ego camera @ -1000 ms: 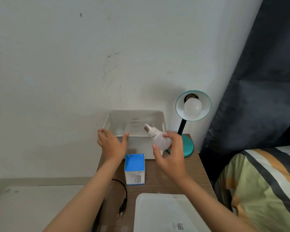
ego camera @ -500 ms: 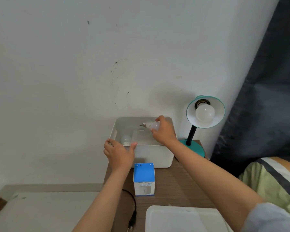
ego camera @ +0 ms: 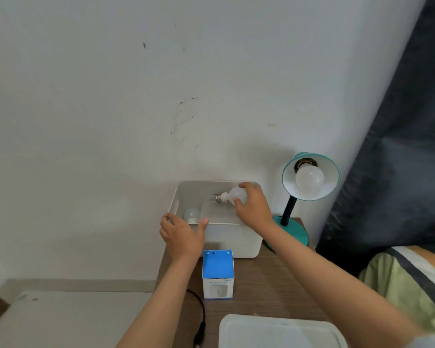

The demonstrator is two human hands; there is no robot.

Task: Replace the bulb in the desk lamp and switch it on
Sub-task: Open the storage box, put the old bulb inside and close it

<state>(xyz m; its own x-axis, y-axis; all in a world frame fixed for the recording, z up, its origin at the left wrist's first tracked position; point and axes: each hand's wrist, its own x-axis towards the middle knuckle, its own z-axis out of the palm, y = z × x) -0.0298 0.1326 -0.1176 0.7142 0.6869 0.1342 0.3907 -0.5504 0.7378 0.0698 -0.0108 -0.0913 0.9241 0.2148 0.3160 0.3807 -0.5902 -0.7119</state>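
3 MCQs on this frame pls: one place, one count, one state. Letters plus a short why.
1. Where is the bulb held by the right hand?
A. over the white bin
B. over the blue box
C. at the lamp base

2. How many bulbs show?
A. one
B. two
C. three

3. The lamp socket is:
A. empty
B. fitted with a bulb
C. hidden

Key:
1 A: the right hand holds the bulb above the bin.
2 C: the held one, one in the bin, one in the lamp.
3 B: a bulb sits in the lamp's shade.
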